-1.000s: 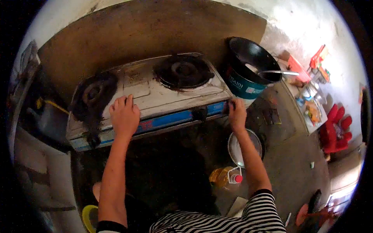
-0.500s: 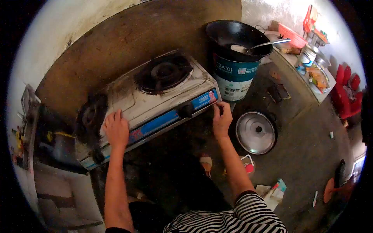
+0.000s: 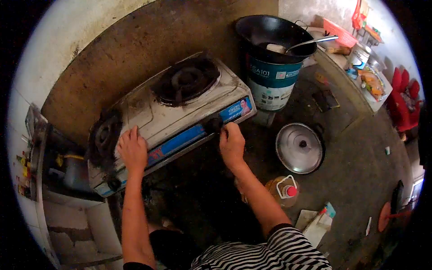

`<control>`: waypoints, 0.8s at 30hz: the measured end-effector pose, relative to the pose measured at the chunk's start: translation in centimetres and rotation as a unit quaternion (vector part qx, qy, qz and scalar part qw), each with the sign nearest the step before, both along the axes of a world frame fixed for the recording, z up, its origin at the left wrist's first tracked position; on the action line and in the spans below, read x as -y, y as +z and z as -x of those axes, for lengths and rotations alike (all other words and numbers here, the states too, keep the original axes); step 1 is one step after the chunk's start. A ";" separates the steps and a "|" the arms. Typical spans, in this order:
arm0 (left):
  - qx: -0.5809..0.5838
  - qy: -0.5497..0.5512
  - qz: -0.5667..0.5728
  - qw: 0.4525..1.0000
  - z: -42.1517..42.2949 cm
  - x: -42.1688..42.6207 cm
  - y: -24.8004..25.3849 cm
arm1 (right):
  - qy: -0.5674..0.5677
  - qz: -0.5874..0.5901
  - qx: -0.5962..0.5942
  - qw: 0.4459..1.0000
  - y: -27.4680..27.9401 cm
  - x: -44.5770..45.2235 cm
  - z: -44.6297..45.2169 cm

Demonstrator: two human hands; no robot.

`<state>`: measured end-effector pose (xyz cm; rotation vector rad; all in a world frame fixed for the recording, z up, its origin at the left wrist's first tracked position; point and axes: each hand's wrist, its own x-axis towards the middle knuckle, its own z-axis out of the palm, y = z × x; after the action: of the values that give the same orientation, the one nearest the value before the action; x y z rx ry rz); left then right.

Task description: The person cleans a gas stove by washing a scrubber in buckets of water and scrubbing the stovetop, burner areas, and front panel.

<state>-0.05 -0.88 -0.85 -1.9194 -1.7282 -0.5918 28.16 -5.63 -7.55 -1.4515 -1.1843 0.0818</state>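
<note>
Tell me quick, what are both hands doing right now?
Left hand: open, resting on the stove.
Right hand: curled by the black knob; can't tell if it's gripping.

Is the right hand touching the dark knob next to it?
Cannot tell. The head view shows the right hand with its fingers at the knob's edge, but neither contact nor gap shows plainly.

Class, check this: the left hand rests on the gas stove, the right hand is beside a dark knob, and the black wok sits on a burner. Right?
The black wok is not on a burner: the head view shows it sitting on the teal-and-white bucket beside the gas stove. The rest stands.
</note>
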 end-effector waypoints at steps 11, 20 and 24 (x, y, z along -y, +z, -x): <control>0.005 -0.001 0.023 1.000 -0.2 0.1 0.5 | -0.112 -0.064 -0.032 0.991 -1.8 -1.2 -8.8; -0.003 -0.011 0.009 1.000 0.1 0.2 0.2 | 0.057 -0.104 0.178 0.977 -1.2 -1.3 -5.0; -0.005 -0.017 -0.003 1.000 0.2 0.3 0.0 | -0.086 -0.074 0.026 0.993 -0.2 -2.6 -7.4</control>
<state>-0.21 -1.13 -0.87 -1.9494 -1.6888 -0.5985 35.58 -3.02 -7.75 -1.4251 -1.0800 -0.1610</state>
